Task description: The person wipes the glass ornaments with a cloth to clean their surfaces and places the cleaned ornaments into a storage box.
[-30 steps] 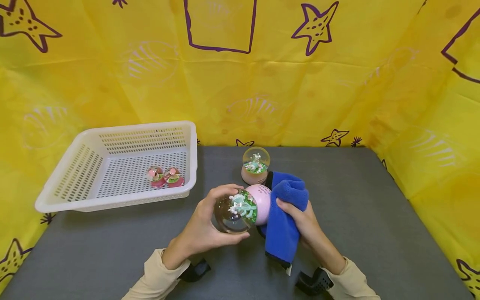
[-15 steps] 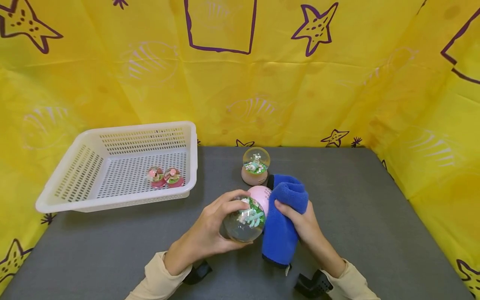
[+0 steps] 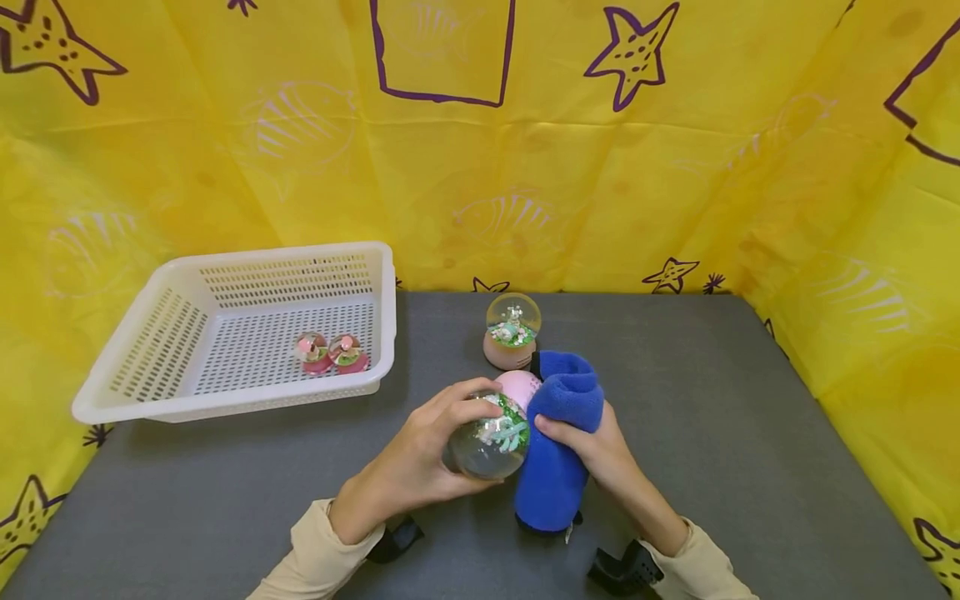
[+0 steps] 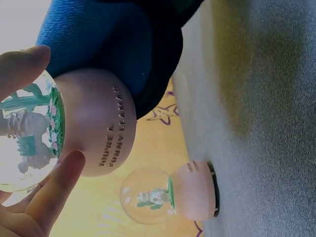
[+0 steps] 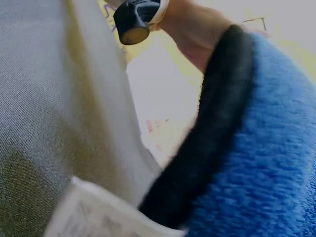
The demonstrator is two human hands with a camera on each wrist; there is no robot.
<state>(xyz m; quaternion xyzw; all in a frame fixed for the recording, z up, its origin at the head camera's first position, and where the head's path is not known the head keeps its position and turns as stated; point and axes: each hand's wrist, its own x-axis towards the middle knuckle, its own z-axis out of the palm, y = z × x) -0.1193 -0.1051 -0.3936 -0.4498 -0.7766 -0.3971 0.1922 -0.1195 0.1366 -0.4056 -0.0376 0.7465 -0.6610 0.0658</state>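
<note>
My left hand grips the glass ball of a snow globe, tipped sideways above the table. Inside are a pale llama figure, green cactus and flowers; raised lettering marks its pink base in the left wrist view. A folded blue cloth with dark edging is held in my right hand, thumb on top, against the base. The cloth hides part of the base and most of the right fingers. Behind them, a second snow globe stands upright on the table.
At the left stands a white perforated plastic basket with two small pink-based globes inside. A grey cloth covers the table. Yellow patterned fabric hangs along the back and sides.
The held globe has turned, its glass end swinging toward me and a little right. My left fingers have shifted over the glass. The cloth and right hand have moved slightly left.
</note>
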